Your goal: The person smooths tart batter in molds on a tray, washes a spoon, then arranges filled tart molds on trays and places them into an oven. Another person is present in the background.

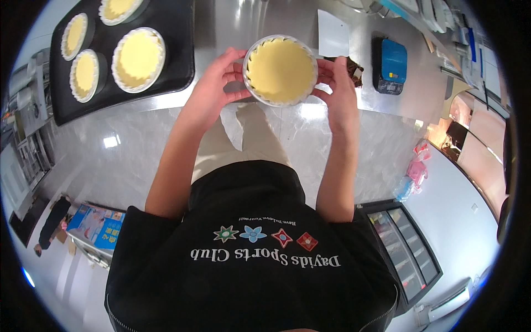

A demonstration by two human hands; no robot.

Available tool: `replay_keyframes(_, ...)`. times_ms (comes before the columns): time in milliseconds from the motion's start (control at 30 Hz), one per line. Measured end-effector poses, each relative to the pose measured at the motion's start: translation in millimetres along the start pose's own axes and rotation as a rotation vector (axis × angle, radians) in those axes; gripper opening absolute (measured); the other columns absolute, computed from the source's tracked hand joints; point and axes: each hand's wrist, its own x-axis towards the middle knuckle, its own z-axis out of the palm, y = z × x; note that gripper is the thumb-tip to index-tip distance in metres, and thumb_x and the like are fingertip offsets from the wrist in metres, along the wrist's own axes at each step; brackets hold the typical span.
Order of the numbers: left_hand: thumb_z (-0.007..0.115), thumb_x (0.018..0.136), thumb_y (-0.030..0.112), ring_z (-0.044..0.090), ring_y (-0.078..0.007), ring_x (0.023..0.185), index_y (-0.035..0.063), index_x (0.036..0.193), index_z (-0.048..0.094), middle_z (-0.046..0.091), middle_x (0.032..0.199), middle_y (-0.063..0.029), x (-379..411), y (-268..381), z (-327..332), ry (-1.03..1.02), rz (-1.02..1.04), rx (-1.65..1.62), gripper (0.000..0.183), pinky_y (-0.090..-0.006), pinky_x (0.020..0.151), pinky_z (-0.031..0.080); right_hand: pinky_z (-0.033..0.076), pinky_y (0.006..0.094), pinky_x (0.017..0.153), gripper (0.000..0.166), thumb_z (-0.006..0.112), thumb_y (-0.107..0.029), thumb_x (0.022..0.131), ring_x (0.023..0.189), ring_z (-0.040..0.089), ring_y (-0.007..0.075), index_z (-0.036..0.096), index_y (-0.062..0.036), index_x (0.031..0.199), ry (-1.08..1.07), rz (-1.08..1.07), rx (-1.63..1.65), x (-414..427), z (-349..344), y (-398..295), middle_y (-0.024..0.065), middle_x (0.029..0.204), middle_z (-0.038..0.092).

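Between my two hands is a round tin (282, 70) with a pale yellow, smooth-looking pastry inside and a notched, crimped edge along its rim. My left hand (230, 81) grips the tin's left side with the fingertips. On the opposite side, my right hand (334, 85) holds it with thumb and fingers. The tin is raised near the front edge of a stainless steel counter (224, 25), its open top facing me. On a black baking tray (176, 45) to the left stand several similar pastry-lined tins, the nearest one (137, 60) at the tray's right side.
A blue-topped digital scale (393, 62) stands right of my hands. A white sheet (334, 33) and a dark brown object (356, 72), partly hidden by my right hand, lie between. Behind me are a glass-doored cabinet (408, 249) and, farther left, another person (54, 222).
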Motion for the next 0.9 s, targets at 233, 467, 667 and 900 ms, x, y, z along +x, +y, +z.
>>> replay_keyframes(233, 0.045, 0.095, 0.050, 0.052, -0.0184, 0.101, -0.0026, 0.128, 0.048, 0.056, 0.106, -0.0102, -85, 77, -22, -0.078, 0.218, -0.128, 0.063, -0.0411, 0.089, 0.049, 0.047, 0.0347, 0.084, 0.066, 0.024, -0.052, 0.101, 0.093, 0.057, 0.0170, 0.058, 0.0037, 0.114, -0.254, -0.194, 0.050, -52, 28, -101, 0.0091, 0.106, 0.063)
replay_keyframes(467, 0.035, 0.096, 0.051, 0.052, -0.0216, 0.107, -0.0061, 0.132, 0.044, 0.056, 0.113, -0.0156, -144, 121, -91, 0.048, 0.378, -0.050, 0.068, -0.0372, 0.088, 0.051, 0.047, 0.0359, 0.085, 0.070, 0.027, -0.055, 0.099, 0.099, 0.054, 0.0184, 0.056, 0.0054, 0.118, -0.517, -0.258, 0.021, -60, 118, -139, 0.0117, 0.106, 0.061)
replay_keyframes(667, 0.047, 0.093, 0.052, 0.053, -0.0171, 0.098, 0.0003, 0.123, 0.054, 0.057, 0.106, -0.0104, -177, 138, -187, 0.182, 0.448, -0.084, 0.060, -0.0347, 0.080, 0.053, 0.047, 0.0375, 0.083, 0.064, 0.048, -0.054, 0.093, 0.094, 0.053, 0.0172, 0.056, 0.0049, 0.116, -0.668, -0.159, 0.019, -68, 232, -146, 0.0108, 0.108, 0.059)
replay_keyframes(900, 0.047, 0.092, 0.057, 0.055, -0.0171, 0.096, 0.0014, 0.121, 0.057, 0.058, 0.101, -0.0083, -199, 159, -307, 0.461, 0.409, -0.003, 0.064, -0.0398, 0.085, 0.050, 0.048, 0.0383, 0.086, 0.062, 0.051, -0.055, 0.092, 0.098, 0.056, 0.0197, 0.058, 0.0032, 0.112, -0.683, 0.020, -0.034, -71, 384, -126, 0.0111, 0.107, 0.060)
